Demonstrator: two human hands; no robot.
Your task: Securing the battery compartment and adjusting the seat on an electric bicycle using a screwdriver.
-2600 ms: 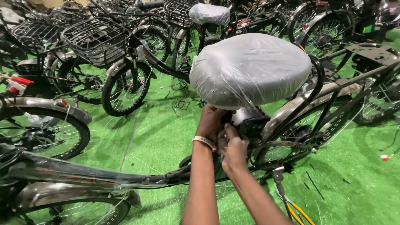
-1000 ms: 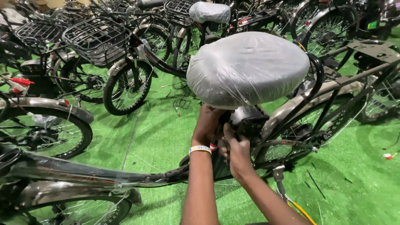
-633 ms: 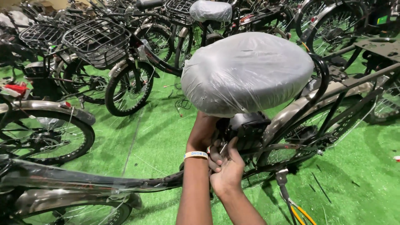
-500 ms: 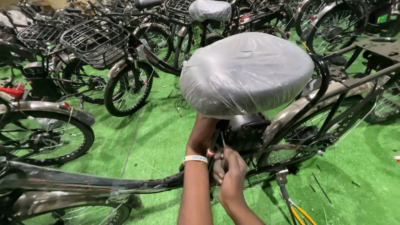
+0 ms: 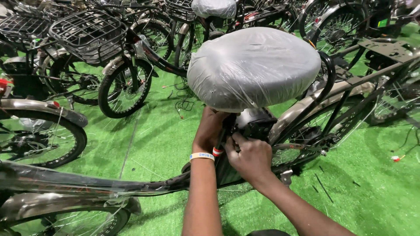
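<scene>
Saddle [image 5: 253, 65] above both hands; left hand [image 5: 210, 131] beside right hand [image 5: 249, 157]; basket [image 5: 87, 32] far left.

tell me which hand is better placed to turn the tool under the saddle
Right, likely: the right hand grips the tool by its handle, while the left hand is tucked up under the saddle.

Both hands raised, fingers curled; left hand [image 5: 209, 130]; right hand [image 5: 249, 156]
</scene>
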